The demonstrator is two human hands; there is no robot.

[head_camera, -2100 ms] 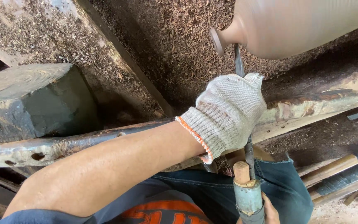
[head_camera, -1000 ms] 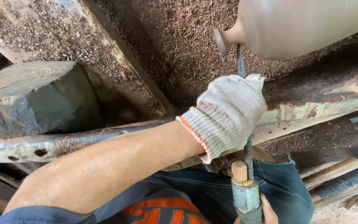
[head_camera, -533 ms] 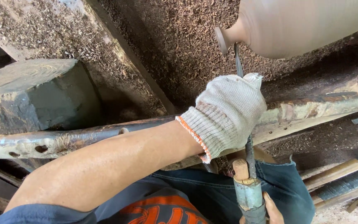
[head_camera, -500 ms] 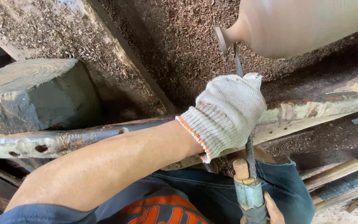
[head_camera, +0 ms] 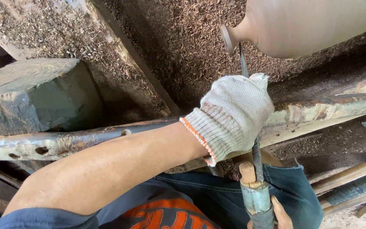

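Note:
My left hand point(head_camera: 234, 114), in a grey knitted glove with an orange cuff edge, wraps around the dark steel shaft of a long chisel point(head_camera: 256, 154) and rests on a worn wooden rail point(head_camera: 318, 114). The chisel's tip touches the narrow neck of a smooth, pale wooden piece point(head_camera: 301, 25) mounted at the top right, a rounded vase-like shape. My bare right hand point(head_camera: 278, 214) grips the chisel's metal-sleeved handle point(head_camera: 256, 199) at the bottom edge; only the thumb and part of the palm show.
Wood shavings point(head_camera: 170, 46) cover the slanted surfaces behind. A large grey-green wooden block point(head_camera: 34, 97) sits at the left. A rusty metal bar with holes point(head_camera: 64, 142) runs across. Other long tool handles point(head_camera: 348, 178) lie at the lower right. My jeans-clad knee is below.
Both hands keep their grip on the chisel, whose tip stays at the piece's neck. The view shifts slightly; the hands barely move.

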